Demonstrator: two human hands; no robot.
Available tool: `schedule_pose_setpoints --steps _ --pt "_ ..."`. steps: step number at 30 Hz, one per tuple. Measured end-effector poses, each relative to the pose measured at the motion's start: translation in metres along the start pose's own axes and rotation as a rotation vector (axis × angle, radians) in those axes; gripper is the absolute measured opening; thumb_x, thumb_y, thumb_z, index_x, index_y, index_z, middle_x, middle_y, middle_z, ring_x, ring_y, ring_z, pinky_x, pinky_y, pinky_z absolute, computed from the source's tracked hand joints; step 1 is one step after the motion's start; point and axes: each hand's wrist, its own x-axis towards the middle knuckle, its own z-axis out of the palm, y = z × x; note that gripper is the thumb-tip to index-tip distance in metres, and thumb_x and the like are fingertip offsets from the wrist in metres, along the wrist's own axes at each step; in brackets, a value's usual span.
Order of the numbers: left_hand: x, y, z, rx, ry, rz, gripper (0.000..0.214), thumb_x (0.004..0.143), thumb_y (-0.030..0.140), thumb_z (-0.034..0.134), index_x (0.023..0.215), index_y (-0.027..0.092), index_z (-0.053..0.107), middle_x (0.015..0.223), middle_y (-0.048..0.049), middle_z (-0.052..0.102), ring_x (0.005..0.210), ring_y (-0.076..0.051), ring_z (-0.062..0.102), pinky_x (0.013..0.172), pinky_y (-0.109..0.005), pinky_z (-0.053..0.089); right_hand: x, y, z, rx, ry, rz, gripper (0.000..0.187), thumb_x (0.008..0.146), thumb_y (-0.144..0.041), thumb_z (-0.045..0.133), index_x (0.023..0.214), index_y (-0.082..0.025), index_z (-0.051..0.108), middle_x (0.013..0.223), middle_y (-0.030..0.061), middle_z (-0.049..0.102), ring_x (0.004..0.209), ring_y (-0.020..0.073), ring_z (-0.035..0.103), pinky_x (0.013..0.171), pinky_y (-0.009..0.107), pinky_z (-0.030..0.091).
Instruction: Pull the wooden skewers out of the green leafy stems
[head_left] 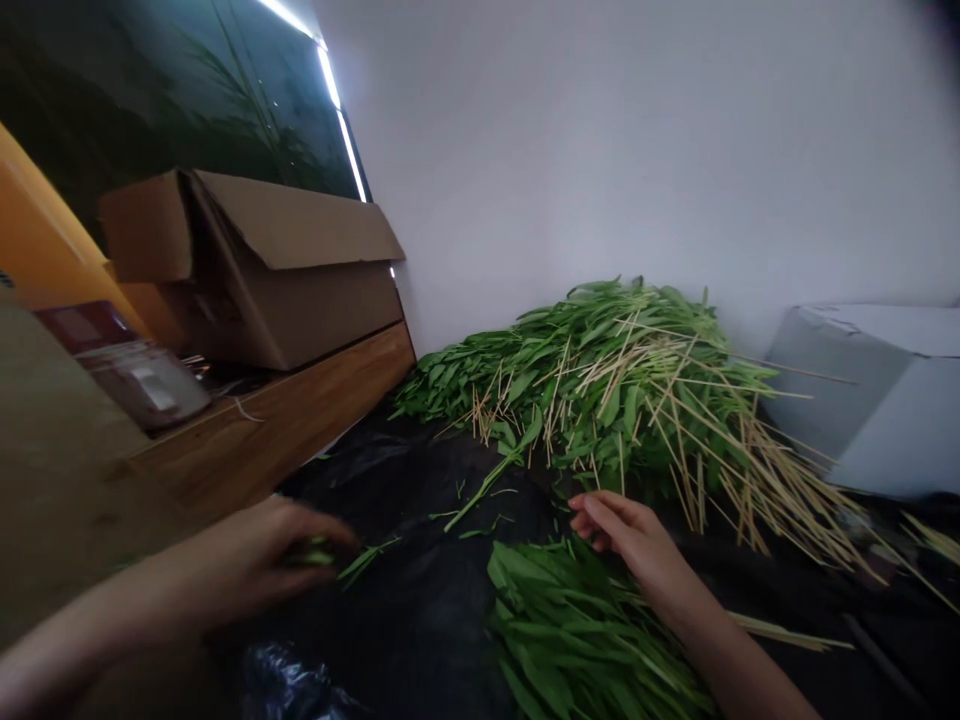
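Observation:
My left hand (pixel 300 555), smeared by motion, is closed around short green stem pieces (pixel 313 551) over a black plastic sheet (pixel 427 610). A few cut green bits (pixel 367 562) lie by its fingertips. My right hand (pixel 619 525) hangs just above a bundle of long green leaves (pixel 570 630), with fingers loosely curled, slightly apart and nothing visible in them. Ahead of it lies a single leafy stalk (pixel 491 480), pointing toward the big heap of leafy greens (pixel 585 350). The right forearm hides part of the bundle.
Thin pale sticks (pixel 739 450) lie scattered over the heap and stick out at right. A white box (pixel 877 390) stands against the wall. At left, an open cardboard box (pixel 300 290) and a clear jar (pixel 150 385) rest on a wooden surface (pixel 300 410).

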Motion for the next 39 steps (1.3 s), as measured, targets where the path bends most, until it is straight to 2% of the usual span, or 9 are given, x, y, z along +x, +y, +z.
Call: schedule_pose_setpoints --steps 2,6,10,16,21,24,30,34,39 --pt "0.039 0.03 0.018 -0.072 -0.218 0.096 0.027 0.076 0.047 0.057 0.087 0.03 0.073 0.085 0.0021 0.073 0.078 -0.016 0.064 0.072 -0.02 0.045 0.0 0.002 0.0 -0.003 -0.01 -0.005 0.049 0.063 -0.063 0.067 0.079 -0.016 0.072 0.068 0.0062 0.067 0.063 0.0171 0.06 0.054 0.026 0.042" --pt "0.103 0.065 0.084 0.087 -0.095 0.009 0.025 0.077 0.041 0.057 0.087 0.024 0.072 0.089 -0.0072 0.071 0.087 -0.024 0.064 0.073 -0.028 0.045 0.002 0.006 -0.002 0.001 -0.027 -0.021 0.048 0.067 -0.062 0.065 0.08 -0.016 0.071 0.068 0.0058 0.067 0.063 0.0165 0.06 0.053 0.025 0.041" --pt "0.123 0.064 0.129 0.089 -0.1 -0.038 0.015 0.067 0.029 0.066 0.079 0.021 0.07 0.087 -0.0101 0.07 0.086 -0.027 0.064 0.071 -0.031 0.045 0.003 0.005 -0.003 0.016 -0.032 -0.04 0.046 0.069 -0.059 0.065 0.081 -0.016 0.071 0.068 0.0051 0.066 0.063 0.0157 0.059 0.053 0.025 0.04" --pt "0.131 0.056 0.109 -0.145 -0.119 -0.01 0.017 0.072 0.031 0.059 0.076 0.018 0.07 0.074 -0.0038 0.068 0.07 -0.018 0.061 0.061 -0.024 0.042 0.002 0.002 0.0 0.038 -0.052 -0.05 0.044 0.069 -0.059 0.065 0.079 -0.017 0.071 0.066 0.0044 0.066 0.061 0.0157 0.058 0.052 0.024 0.039" --pt "0.14 0.094 0.11 -1.105 -0.233 -0.102 0.037 0.066 0.047 0.069 0.08 0.013 0.065 0.051 0.0062 0.048 0.041 -0.005 0.034 0.042 -0.018 0.022 0.004 0.008 0.001 0.033 -0.033 -0.052 0.045 0.069 -0.06 0.065 0.079 -0.016 0.071 0.068 0.0055 0.067 0.061 0.0154 0.058 0.05 0.024 0.039" --pt "0.143 0.128 0.128 -1.407 -0.303 -0.092 0.043 0.06 0.049 0.076 0.078 0.013 0.064 0.044 0.0114 0.033 0.039 -0.003 0.02 0.04 -0.019 0.013 0.007 0.01 0.0 0.0 0.0 -0.066 0.045 0.071 -0.059 0.064 0.086 -0.017 0.07 0.08 0.0078 0.069 0.068 0.0176 0.061 0.051 0.024 0.041" --pt "0.143 0.168 0.158 -1.499 -0.179 -0.004 0.036 0.058 0.042 0.08 0.075 0.012 0.069 0.056 0.0029 0.057 0.048 -0.005 0.043 0.048 -0.018 0.031 0.007 0.004 0.001 0.007 0.085 -0.11 0.049 0.066 -0.059 0.068 0.094 -0.018 0.068 0.084 0.0077 0.07 0.08 0.0221 0.063 0.058 0.027 0.046" --pt "0.139 0.174 0.167 -1.435 -0.081 0.085 0.03 0.056 0.037 0.082 0.072 0.013 0.072 0.067 -0.0016 0.068 0.062 -0.012 0.057 0.063 -0.023 0.043 0.009 0.005 0.0 -0.008 0.115 -0.17 0.041 0.065 -0.052 0.072 0.086 -0.018 0.067 0.078 0.0052 0.069 0.078 0.0215 0.062 0.07 0.031 0.047" --pt "0.133 0.175 0.171 -1.308 0.015 0.169 0.024 0.062 0.036 0.078 0.073 0.015 0.074 0.074 -0.0048 0.072 0.071 -0.018 0.063 0.07 -0.026 0.048 0.012 0.01 -0.003 -0.076 0.121 -0.169 0.031 0.068 -0.047 0.07 0.079 -0.018 0.066 0.07 0.0006 0.063 0.064 0.0155 0.055 0.061 0.027 0.043"
